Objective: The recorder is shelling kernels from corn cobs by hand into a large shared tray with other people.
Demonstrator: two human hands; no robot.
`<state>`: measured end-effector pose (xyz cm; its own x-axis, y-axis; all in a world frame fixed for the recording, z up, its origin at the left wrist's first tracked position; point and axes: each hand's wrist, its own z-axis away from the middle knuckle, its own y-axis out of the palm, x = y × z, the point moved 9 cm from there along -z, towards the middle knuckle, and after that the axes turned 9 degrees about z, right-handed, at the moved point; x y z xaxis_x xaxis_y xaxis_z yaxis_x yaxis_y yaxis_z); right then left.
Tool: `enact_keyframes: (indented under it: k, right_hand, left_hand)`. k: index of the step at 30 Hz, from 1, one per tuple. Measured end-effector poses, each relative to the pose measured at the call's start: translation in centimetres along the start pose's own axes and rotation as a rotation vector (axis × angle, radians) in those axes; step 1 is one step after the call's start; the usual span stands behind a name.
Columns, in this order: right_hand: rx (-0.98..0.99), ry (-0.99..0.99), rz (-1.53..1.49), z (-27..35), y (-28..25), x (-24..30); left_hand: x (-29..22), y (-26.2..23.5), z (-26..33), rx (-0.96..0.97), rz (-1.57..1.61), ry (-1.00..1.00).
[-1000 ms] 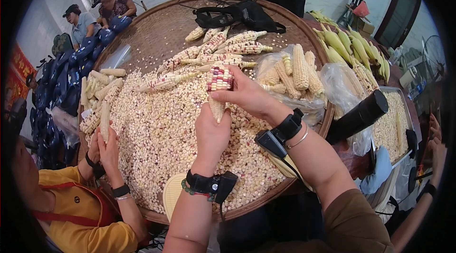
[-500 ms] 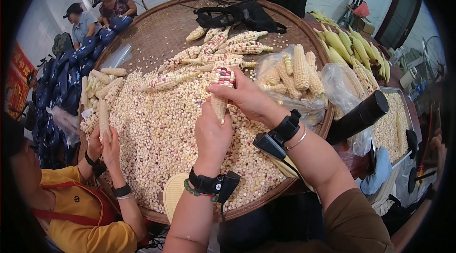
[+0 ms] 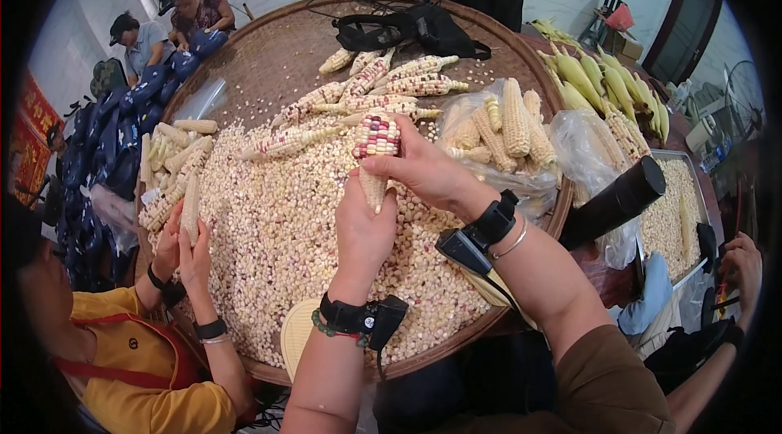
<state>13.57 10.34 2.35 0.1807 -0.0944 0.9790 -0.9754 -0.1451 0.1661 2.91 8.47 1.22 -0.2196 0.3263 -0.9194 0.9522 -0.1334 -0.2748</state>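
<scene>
Both my hands hold one corn cob (image 3: 377, 140) over the middle of a heap of loose kernels (image 3: 285, 222). Red, purple and white kernels cover its upper part, while the lower end is stripped pale. Around that bare end my left hand (image 3: 364, 218) is closed. My right hand (image 3: 423, 165) grips the upper part from the right, thumb laid across the front and fingers behind, mostly hidden. Several speckled cobs (image 3: 358, 96) lie just beyond my hands, on the kernels and the round woven tray (image 3: 269, 39).
Stripped cobs (image 3: 515, 120) fill a plastic bag at right. A black cylinder (image 3: 615, 202) leans over the tray's right rim. Husked corn (image 3: 582, 75) lies beyond. At left, a co-worker's hands (image 3: 183, 259) hold a bare cob. Black straps (image 3: 415, 29) lie at the far rim.
My hands and their cob have barely moved; the cob's coloured face has turned slightly. The co-worker's cob at left has shifted a little right. At far right, another person's hand has come further into view.
</scene>
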Motion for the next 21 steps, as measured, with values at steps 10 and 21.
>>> enact_keyframes:
  k: [10,21]
  right_hand:
    - [-0.019,0.094,-0.089,-0.2,-0.3,-1.3]
    - [0.146,0.033,-0.066,-0.1,-0.1,-0.1]
  left_hand:
    - [0.3,-0.4,0.3,-0.005,-0.287,-0.104]
    - [0.2,3.0,0.8,0.304,0.640,-0.268]
